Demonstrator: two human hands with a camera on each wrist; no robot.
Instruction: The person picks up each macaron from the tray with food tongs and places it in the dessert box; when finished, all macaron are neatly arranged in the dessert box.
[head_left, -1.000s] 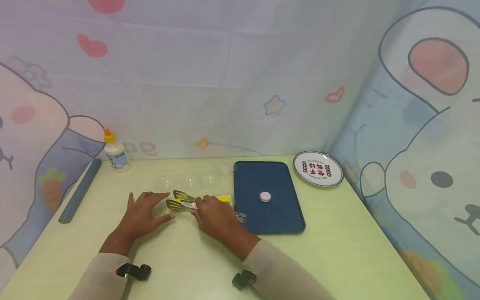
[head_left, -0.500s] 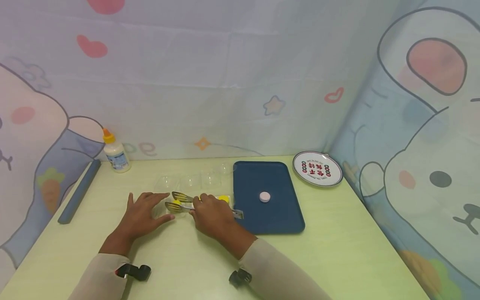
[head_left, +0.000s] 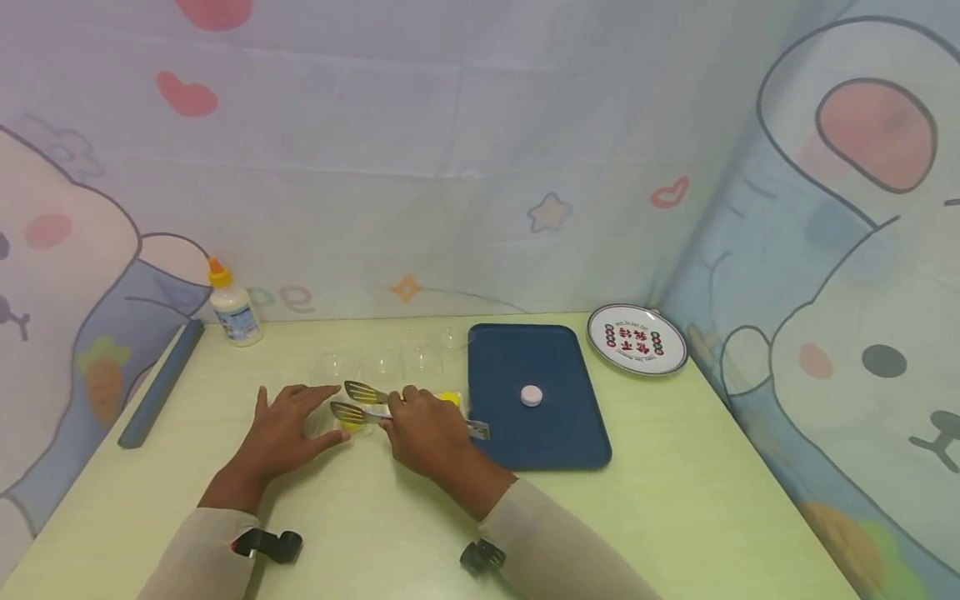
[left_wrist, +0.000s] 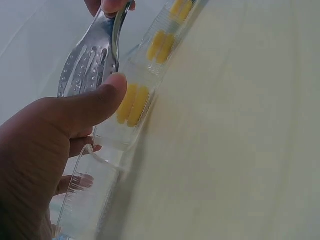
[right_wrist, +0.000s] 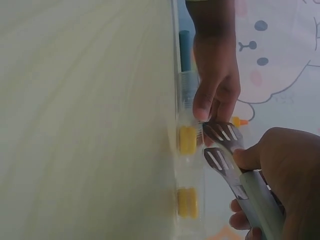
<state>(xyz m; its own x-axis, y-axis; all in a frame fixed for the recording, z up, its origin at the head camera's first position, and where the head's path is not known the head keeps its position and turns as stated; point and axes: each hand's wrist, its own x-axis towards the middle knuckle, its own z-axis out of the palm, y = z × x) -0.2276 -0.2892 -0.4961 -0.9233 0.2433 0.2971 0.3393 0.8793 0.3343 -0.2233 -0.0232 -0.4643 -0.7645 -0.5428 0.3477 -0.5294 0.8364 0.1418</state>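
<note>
The right hand's [head_left: 429,429] fingers wrap round the tongs [head_left: 350,412] midway along, probably for control; their slotted ends stand slightly apart, gripping nothing. The left hand [head_left: 285,429] spreads thumb and fingers about one end of the clear container [left_wrist: 85,205], seemingly steadying it, though I can't tell how firmly. Yellow macarons [right_wrist: 187,140] sit in its compartments, just beside the tongs' ends. Rightward, a pink macaron [head_left: 531,396] lies on the blue tray [head_left: 502,358], perhaps kept within reach.
</note>
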